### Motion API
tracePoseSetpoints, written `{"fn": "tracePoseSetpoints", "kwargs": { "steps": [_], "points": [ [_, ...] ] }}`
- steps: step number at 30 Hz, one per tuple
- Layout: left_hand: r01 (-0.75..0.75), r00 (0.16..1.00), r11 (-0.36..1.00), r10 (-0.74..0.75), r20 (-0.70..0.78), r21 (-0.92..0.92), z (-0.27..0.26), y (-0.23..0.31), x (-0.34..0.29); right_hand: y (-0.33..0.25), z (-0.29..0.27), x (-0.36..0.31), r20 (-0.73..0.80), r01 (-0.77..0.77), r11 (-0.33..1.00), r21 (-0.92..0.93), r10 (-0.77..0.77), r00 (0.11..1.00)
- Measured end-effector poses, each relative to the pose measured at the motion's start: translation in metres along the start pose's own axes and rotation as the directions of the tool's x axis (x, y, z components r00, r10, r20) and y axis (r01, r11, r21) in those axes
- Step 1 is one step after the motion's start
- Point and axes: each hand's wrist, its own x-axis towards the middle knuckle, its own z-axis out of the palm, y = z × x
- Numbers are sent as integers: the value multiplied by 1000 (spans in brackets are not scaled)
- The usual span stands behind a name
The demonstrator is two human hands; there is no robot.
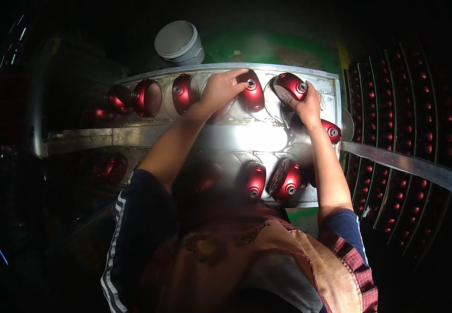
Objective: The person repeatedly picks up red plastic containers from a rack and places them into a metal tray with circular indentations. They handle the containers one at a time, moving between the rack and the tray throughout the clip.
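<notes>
My right hand is closed on a glossy red rounded shell with a short metal collar. The shell is tilted, its paler flat side partly showing under my thumb. My left hand is at another red shell, which stands on edge. Its thumb is by the collar and its index finger reaches over the shell's top, while the other fingers are hidden. Both shells are over the far channel of a long metal trough. Below my right wrist sits a further red shell.
More red shells stand left along the far channel, and others line the near one. A white bucket stands beyond the trough. A metal bar juts out to the right, across racks with many red pieces.
</notes>
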Motion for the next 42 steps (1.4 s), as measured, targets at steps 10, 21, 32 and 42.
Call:
{"fn": "tracePoseSetpoints", "kwargs": {
  "steps": [10,21,32,42],
  "points": [
    [-17,865,946,-149,-480,-325,-48,-33,2,-9,40,20,-195,87,992,94,-67,978],
    [417,686,853,-68,-725,314,-197,-48,-276,-71,60,-7,-165,186,981,57,-175,971],
    [560,668,795,-265,-695,235,-155,-72,-394,-193,29,-212,693,347,836,425,-547,470],
    [572,753,793,-405,-519,212,-122,-71,-389,-160,37,-268,712,444,881,163,-416,565]
  ]
}}
